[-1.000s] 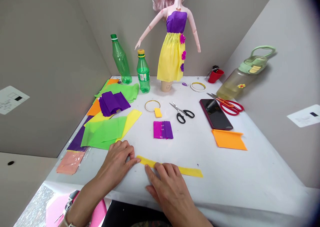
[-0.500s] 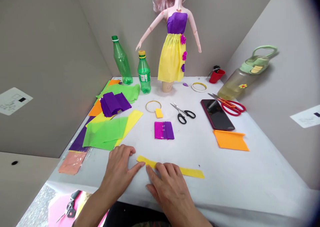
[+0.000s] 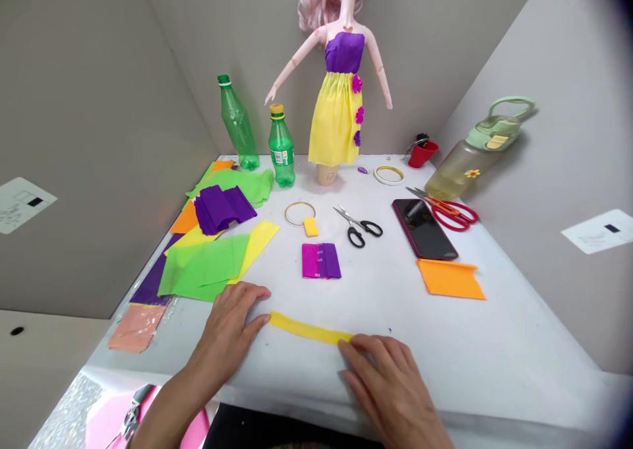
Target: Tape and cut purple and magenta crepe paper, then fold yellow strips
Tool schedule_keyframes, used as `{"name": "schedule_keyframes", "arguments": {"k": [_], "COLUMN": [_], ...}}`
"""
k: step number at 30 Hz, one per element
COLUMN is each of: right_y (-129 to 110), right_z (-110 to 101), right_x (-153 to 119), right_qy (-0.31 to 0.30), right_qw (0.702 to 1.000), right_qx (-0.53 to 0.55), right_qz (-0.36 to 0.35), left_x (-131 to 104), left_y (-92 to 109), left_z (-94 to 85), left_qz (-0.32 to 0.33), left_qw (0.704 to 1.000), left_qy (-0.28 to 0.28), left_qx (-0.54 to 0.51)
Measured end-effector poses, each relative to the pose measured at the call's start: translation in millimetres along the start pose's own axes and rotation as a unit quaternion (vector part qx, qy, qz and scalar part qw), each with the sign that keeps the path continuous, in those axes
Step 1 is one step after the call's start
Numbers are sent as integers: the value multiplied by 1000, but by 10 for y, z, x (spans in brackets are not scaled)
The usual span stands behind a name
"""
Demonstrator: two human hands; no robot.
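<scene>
A narrow folded yellow crepe paper strip lies flat on the white table near its front edge. My left hand rests at the strip's left end, the thumb tip touching it, thumb and fingers apart. Over the right end lies my right hand, fingers stretched out and pressing on the paper; that end is hidden beneath them. Beyond the strip sits a magenta and purple folded piece. A doll in a purple top and yellow skirt stands at the back.
Green and purple paper sheets pile up at left, with two green bottles behind. Black-handled scissors and a gold ring lie mid-table. At right are a phone, red-handled scissors, orange paper and a water bottle.
My right hand has slid right along the strip, from its middle to its right end. My left thumb has drawn back slightly to the strip's left tip. The view has shifted a little.
</scene>
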State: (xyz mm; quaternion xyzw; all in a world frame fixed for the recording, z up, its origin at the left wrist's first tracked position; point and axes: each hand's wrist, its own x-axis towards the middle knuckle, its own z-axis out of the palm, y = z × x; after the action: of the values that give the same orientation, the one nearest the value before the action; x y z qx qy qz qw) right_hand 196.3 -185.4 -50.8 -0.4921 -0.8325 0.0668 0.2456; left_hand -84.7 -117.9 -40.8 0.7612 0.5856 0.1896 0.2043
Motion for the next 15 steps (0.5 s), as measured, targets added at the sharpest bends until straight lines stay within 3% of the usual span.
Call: {"name": "schedule_keyframes", "arguments": {"k": [8,15], "right_y": [530,433], "right_z": [-278,-263], "right_x": [-441,-204], "right_qy": [25,89], "right_qw": [998,995], "right_qx": [-55,-46], "right_qz": [-1,8], "left_x": [60,87], "left_y": [118,250], "left_z": [-93,-100], "left_qz": [34,6], "left_qw": [996,991], "left_qy": [-81,-127], "left_qx": [-16,-32]}}
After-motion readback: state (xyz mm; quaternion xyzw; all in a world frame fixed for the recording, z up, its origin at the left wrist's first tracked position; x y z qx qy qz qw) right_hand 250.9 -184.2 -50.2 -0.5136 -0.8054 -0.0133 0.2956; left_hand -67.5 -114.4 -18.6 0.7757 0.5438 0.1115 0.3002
